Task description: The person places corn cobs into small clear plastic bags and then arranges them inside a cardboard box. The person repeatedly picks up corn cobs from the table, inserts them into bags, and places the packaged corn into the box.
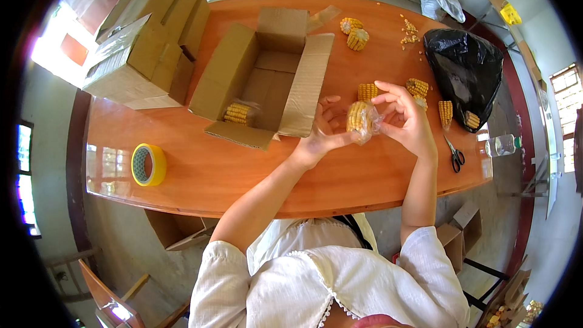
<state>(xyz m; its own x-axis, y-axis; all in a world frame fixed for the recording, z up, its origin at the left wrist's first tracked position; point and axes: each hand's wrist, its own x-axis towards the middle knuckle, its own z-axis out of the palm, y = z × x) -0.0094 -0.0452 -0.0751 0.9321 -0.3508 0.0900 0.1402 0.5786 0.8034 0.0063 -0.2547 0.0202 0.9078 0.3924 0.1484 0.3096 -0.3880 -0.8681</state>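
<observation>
A piece of corn cob in clear plastic film (pixel 359 119) is between my two hands, above the wooden table (pixel 255 177). My left hand (pixel 329 127) touches its lower left side with the thumb. On the right, my right hand (pixel 401 116) pinches the bunched film. An open cardboard box (pixel 230 70) stands left of my hands, with a wrapped corn piece (pixel 238 114) in its near end. Just behind the held piece lies another corn piece (pixel 367 91); more corn pieces (pixel 416 86) are partly hidden behind my right hand.
Stacked cardboard boxes (pixel 152 54) stand at the left, yellow tape (pixel 149 164) nearer me. Two corn pieces (pixel 357 39) and loose kernels (pixel 410 34) lie at the back. Rightward are a black plastic bag (pixel 467 73), corn pieces (pixel 445 114), scissors (pixel 456 157) and a clear bottle (pixel 501 145).
</observation>
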